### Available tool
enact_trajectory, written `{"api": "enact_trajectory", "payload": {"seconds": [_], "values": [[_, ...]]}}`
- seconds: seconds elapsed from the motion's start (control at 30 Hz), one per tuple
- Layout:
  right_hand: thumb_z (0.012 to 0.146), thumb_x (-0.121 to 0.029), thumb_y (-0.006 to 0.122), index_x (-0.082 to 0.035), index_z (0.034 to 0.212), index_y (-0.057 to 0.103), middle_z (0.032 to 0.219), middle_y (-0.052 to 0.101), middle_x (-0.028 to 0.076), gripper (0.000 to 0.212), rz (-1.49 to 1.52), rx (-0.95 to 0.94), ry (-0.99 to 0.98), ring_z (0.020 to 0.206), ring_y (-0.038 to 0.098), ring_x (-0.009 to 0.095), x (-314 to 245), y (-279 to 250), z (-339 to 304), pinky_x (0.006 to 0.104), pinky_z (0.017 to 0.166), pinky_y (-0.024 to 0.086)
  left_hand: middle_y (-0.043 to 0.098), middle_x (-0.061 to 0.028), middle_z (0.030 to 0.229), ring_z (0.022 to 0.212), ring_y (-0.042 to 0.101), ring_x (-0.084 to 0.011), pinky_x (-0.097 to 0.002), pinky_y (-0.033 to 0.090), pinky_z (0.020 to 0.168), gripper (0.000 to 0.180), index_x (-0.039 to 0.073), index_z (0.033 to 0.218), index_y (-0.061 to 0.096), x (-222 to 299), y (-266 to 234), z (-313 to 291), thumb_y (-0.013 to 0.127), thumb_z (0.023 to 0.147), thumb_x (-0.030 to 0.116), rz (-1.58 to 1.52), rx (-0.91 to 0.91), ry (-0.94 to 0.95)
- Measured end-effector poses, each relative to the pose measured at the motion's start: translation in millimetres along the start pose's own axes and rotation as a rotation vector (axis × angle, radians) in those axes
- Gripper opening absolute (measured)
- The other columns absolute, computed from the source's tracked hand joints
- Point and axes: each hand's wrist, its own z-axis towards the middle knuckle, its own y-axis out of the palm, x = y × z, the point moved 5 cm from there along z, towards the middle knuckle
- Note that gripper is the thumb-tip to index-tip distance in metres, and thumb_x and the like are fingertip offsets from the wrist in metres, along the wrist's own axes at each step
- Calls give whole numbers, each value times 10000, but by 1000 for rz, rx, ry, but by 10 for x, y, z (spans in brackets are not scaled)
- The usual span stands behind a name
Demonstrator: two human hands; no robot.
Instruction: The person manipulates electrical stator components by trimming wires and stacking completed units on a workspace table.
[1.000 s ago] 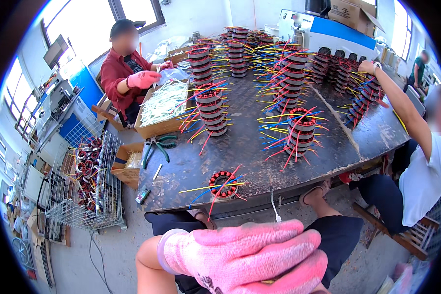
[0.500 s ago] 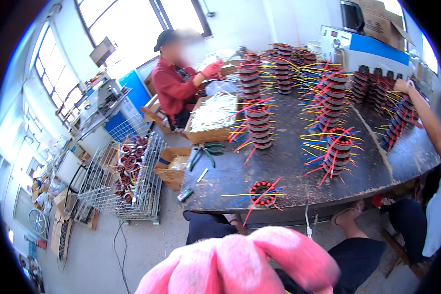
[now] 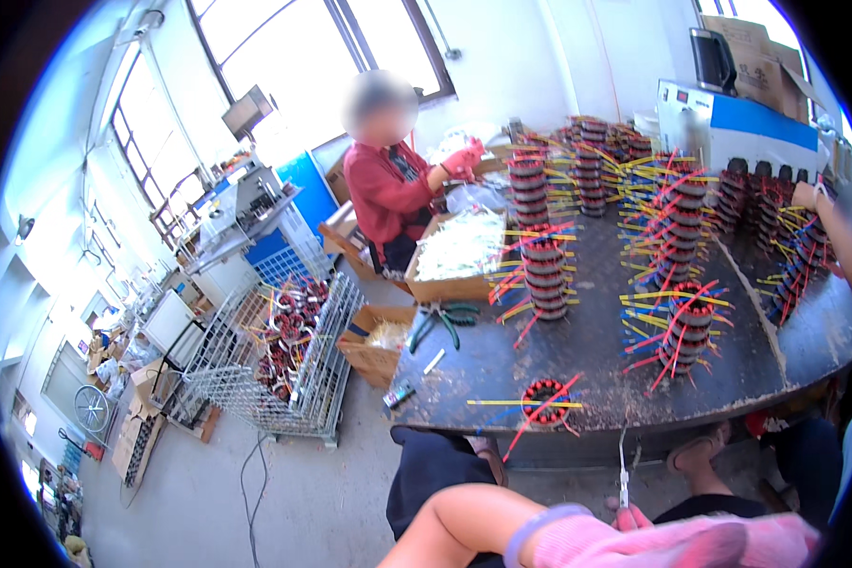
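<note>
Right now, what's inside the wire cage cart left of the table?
The wire cage cart holds a pile of dark red-wound coils with yellow leads. The lower layers are hidden by the top ones and the mesh.

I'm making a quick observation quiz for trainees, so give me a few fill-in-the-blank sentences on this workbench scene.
1. The gloved hand at the lower edge wears a glove coloured ____.
2. The single stator coil nearest the table's front edge lies apart from the ____ of coils behind it.
3. The pliers on the table have handles coloured ____.
4. The wire cage full of coils stands on the ____.

Missing words: pink; stacks; green; floor
</note>
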Motion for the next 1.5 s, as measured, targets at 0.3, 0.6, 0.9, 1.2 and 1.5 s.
{"api": "enact_trajectory", "payload": {"seconds": [0.3,0.6,0.9,1.2,1.5], "values": [[979,-348,554,-80,845,603,603,503,-27,303,-67,106,-24,538,417,71,-416,411,-152,260,489,324,670,-106,972,822,659,-222,-340,530,740,356,51,1109,631,-2,210,-126,710,773,140,-99,-19,-79],[1009,-309,493,-97,795,542,558,453,-32,306,-105,176,-24,475,367,57,-516,163,-348,235,437,274,675,-92,946,815,653,-209,-332,516,755,354,35,1131,629,-270,357,-42,691,794,125,-259,-171,-110],[1018,-332,487,-49,1293,554,683,409,-54,401,6,-93,-5,605,371,51,-439,351,-23,221,554,295,689,-93,951,883,647,-190,-325,493,823,352,5,1118,648,-594,-862,-915,683,798,147,-48,-176,-705],[1018,-349,485,-66,1302,554,678,394,-57,406,29,-43,24,606,367,55,-155,246,55,229,551,308,490,-214,1312,1203,478,-368,-422,390,1024,1010,-33,1310,461,-1379,-1785,-2260,894,476,340,1251,344,-966],[1013,-287,496,-48,1258,592,666,472,-51,355,-132,-16,199,599,403,35,-273,376,59,203,540,308,534,-215,1278,1181,513,-373,-422,386,1024,971,-13,1341,454,-1558,-1834,-2210,810,561,443,1040,103,-1062]]}}
